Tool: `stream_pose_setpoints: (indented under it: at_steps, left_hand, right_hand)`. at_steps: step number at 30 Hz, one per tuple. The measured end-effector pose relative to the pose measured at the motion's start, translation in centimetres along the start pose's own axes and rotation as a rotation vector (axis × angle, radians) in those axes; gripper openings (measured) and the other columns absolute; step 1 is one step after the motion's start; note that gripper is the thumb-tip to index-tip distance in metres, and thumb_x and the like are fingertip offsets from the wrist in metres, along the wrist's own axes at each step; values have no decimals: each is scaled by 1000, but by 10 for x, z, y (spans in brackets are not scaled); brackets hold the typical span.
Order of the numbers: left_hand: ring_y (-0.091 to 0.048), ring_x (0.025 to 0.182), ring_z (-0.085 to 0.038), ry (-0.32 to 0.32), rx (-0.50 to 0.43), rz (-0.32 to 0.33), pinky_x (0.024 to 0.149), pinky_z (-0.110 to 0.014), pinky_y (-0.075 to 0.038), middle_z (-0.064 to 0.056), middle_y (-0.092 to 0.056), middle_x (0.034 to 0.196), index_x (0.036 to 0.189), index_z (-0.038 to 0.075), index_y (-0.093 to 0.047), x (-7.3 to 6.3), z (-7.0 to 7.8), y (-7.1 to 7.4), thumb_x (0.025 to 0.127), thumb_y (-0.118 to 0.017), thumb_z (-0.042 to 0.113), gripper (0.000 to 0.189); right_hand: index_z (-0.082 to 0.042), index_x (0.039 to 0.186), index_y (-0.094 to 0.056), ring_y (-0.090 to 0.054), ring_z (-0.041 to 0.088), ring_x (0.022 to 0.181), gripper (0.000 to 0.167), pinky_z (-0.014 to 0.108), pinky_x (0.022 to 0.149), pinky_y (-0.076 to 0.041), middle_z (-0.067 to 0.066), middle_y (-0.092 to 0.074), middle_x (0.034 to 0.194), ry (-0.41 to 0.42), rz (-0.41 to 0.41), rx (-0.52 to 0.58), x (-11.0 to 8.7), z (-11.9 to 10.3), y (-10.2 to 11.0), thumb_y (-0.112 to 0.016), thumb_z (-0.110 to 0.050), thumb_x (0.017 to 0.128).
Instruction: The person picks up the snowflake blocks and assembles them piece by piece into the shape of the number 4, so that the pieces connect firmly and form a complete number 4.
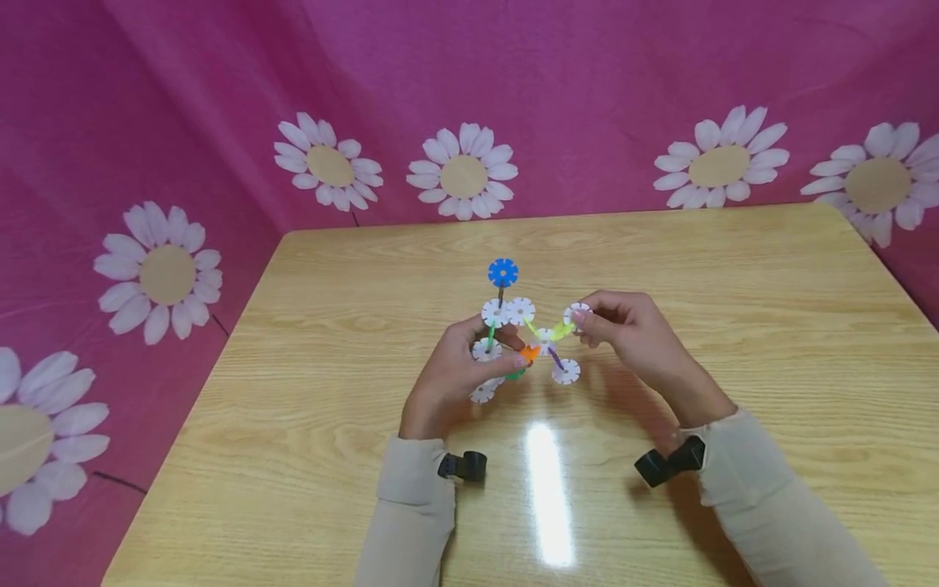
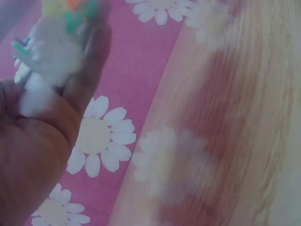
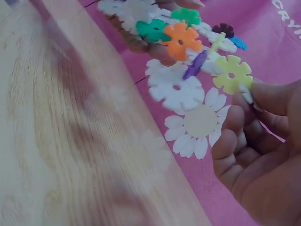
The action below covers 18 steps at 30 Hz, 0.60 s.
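Observation:
A linked structure of notched plastic discs is held up over the table between both hands. My left hand [image 1: 447, 371] grips its left side, thumb near an orange disc [image 3: 182, 42] and a green disc [image 3: 153, 30]. On the right, my right hand [image 1: 634, 330] pinches a white disc [image 1: 578, 315] between thumb and fingers; this disc joins a yellow disc [image 3: 232, 75]. A purple disc [image 3: 195, 65] links to a lower white disc [image 3: 176, 89]. At the top stands a blue disc [image 1: 503, 272]. In the left wrist view the held discs are blurred.
The wooden table [image 1: 293, 375] spreads beneath both hands, with a bright light reflection near its front. Behind and to the left hangs a pink cloth [image 1: 572, 98] with large white flowers. A black camera mount sits on each wrist.

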<state>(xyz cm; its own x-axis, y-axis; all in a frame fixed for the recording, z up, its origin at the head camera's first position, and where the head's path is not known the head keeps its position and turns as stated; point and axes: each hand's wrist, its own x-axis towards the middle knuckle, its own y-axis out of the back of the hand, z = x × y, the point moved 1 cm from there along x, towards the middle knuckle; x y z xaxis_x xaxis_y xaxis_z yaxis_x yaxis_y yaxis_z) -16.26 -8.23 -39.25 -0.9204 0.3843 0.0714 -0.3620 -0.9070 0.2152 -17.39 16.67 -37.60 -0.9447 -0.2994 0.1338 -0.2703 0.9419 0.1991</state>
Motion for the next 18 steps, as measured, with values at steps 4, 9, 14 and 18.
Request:
stream_pose_setpoints:
  at_steps: [4, 9, 14, 18]
  left_hand:
    - [-62, 92, -20, -27, -54, -45, 75, -27, -52, -6, -68, 111, 123, 4, -60, 0, 1, -1, 83, -82, 9, 46]
    - [-63, 102, -20, -21, -98, -54, 87, -31, -54, -8, -67, 114, 127, 1, -58, 0, 1, -4, 82, -83, 5, 52]
    - [-64, 94, -24, -9, -87, 8, 81, -38, -55, -9, -67, 105, 122, 5, -63, 1, 2, -6, 84, -80, 8, 42]
    - [-68, 84, -34, 6, -11, 68, 71, -47, -57, -7, -67, 95, 127, 13, -64, 3, 1, -6, 91, -76, 17, 39]
  right_hand:
    - [11, 101, -64, -58, 17, 73, 22, 29, 69, -53, 6, -62, 82, -2, 48, 67, -4, 2, 3, -59, -11, 102]
    - [11, 100, -62, -58, 16, 74, 23, 26, 68, -52, 5, -62, 82, -19, 82, 116, -7, 5, 5, -59, -12, 102]
    - [7, 103, -62, -59, 18, 78, 23, 26, 71, -53, 8, -64, 87, -66, 93, 85, -12, 7, 7, -59, -16, 102]
    - [4, 106, -63, -59, 20, 81, 25, 29, 73, -53, 10, -66, 91, -97, 96, 42, -16, 9, 9, -60, -21, 102]
